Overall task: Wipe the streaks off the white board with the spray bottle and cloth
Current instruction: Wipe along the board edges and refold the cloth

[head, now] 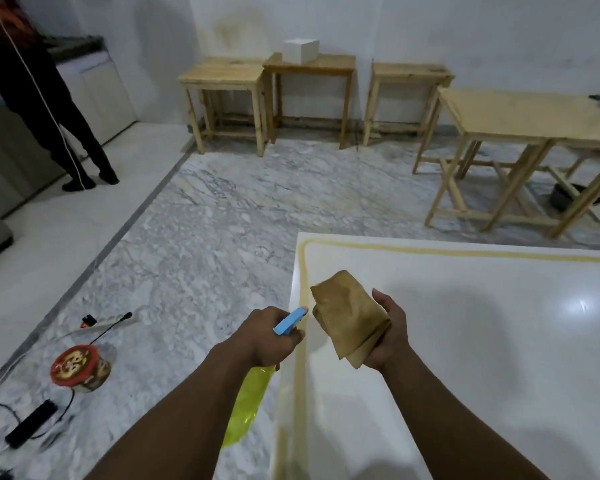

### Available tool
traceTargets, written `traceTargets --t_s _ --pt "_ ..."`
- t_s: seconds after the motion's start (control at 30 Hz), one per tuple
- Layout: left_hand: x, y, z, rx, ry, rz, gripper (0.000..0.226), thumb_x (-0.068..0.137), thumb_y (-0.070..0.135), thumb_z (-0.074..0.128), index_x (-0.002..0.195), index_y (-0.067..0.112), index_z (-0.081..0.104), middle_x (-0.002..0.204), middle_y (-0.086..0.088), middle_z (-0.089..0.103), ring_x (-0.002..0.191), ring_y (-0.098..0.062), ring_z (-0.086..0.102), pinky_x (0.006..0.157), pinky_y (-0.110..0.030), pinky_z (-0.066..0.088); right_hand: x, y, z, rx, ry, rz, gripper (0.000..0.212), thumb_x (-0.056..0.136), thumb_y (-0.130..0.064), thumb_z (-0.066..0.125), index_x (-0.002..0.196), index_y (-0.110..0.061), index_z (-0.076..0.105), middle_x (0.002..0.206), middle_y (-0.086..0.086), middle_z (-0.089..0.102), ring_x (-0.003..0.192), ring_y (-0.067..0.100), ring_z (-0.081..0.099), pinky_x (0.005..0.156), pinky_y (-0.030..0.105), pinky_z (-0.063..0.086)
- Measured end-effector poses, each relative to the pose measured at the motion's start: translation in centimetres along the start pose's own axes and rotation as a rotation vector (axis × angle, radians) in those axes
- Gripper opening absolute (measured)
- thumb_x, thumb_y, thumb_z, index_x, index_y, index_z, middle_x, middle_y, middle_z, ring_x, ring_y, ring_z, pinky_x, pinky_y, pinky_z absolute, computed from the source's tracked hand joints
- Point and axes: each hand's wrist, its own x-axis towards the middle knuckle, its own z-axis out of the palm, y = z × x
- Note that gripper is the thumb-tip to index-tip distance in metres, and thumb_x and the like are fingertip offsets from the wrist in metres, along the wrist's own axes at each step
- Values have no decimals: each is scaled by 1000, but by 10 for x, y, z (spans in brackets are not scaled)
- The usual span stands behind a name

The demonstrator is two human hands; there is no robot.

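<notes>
The white board (465,341) fills the lower right, with a yellowish-brown streak (430,251) along its far edge and down its left edge. My left hand (267,337) grips a spray bottle (248,403) with a yellow-green body and a blue nozzle, which points toward the board's left edge. My right hand (387,336) holds a folded tan cloth (347,315) just above the board near its left edge. The two hands are close together but apart.
Several wooden tables (309,69) line the far wall, one with a white box (300,50); a larger table (534,114) stands right. A person in black (49,109) stands far left. A red-lidded tub (80,367), cables and a power strip (30,424) lie on the marble floor.
</notes>
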Motion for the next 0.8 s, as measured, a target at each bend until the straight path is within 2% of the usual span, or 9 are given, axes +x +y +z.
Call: traceTargets --t_s 0.13,0.23,0.3,0.37,0.43,0.5,0.6,0.7,0.8 --pt "43 -3 -11 -5 -45 41 33 94 35 66 92 2 66 85 -21 72 66 -31 76 70 -45 65 23 -15 -2 24 55 -3 58 93 -47 49 127 -4 67 129 18 65 119 39 59 111 45 38" --pt "79 -15 -19 -1 -136 96 32 94 33 66 91 2 66 82 -20 72 63 -29 76 67 -41 66 41 -15 4 35 110 -81 56 93 -48 49 115 -2 72 124 20 68 110 38 64 112 45 38" --pt "96 -21 -22 63 -185 143 33 93 34 65 85 2 64 77 -16 70 67 -29 74 69 -41 63 46 -9 5 53 164 -108 56 92 -48 51 117 -3 72 122 20 68 108 37 64 109 44 39" --pt "117 -32 -31 106 -234 187 33 93 36 65 77 8 59 69 -8 63 65 -25 66 64 -38 54 59 1 11 98 193 -114 59 91 -49 53 125 -4 68 131 21 65 122 37 60 114 44 37" --pt "133 -37 -40 140 -278 220 33 94 39 66 76 13 58 71 -5 61 66 -21 60 61 -32 45 67 12 20 128 208 -106 61 89 -48 56 131 -4 64 138 20 60 135 35 51 117 43 34" --pt "149 -40 -49 194 -343 254 30 93 42 66 82 14 64 82 -10 70 74 -24 67 67 -34 51 77 22 30 171 222 -139 61 88 -46 57 133 -5 63 141 18 58 137 35 49 117 41 33" --pt "160 -35 -62 207 -470 280 29 90 41 71 88 12 68 92 -16 74 83 -31 74 79 -46 63 83 36 35 200 248 -211 55 90 -46 55 117 -1 72 126 20 66 116 38 60 115 42 34" --pt "166 -28 -67 291 -537 342 26 90 42 74 85 18 65 86 -8 69 81 -29 74 80 -40 63 85 45 40 215 310 -230 54 88 -48 57 115 -4 74 117 19 67 104 36 62 111 42 38" --pt "166 -21 -67 313 -551 375 28 91 43 72 90 16 62 82 -5 67 65 -19 72 70 -34 63 87 51 44 225 354 -286 52 90 -48 54 97 -2 79 100 18 72 84 33 69 84 39 55"
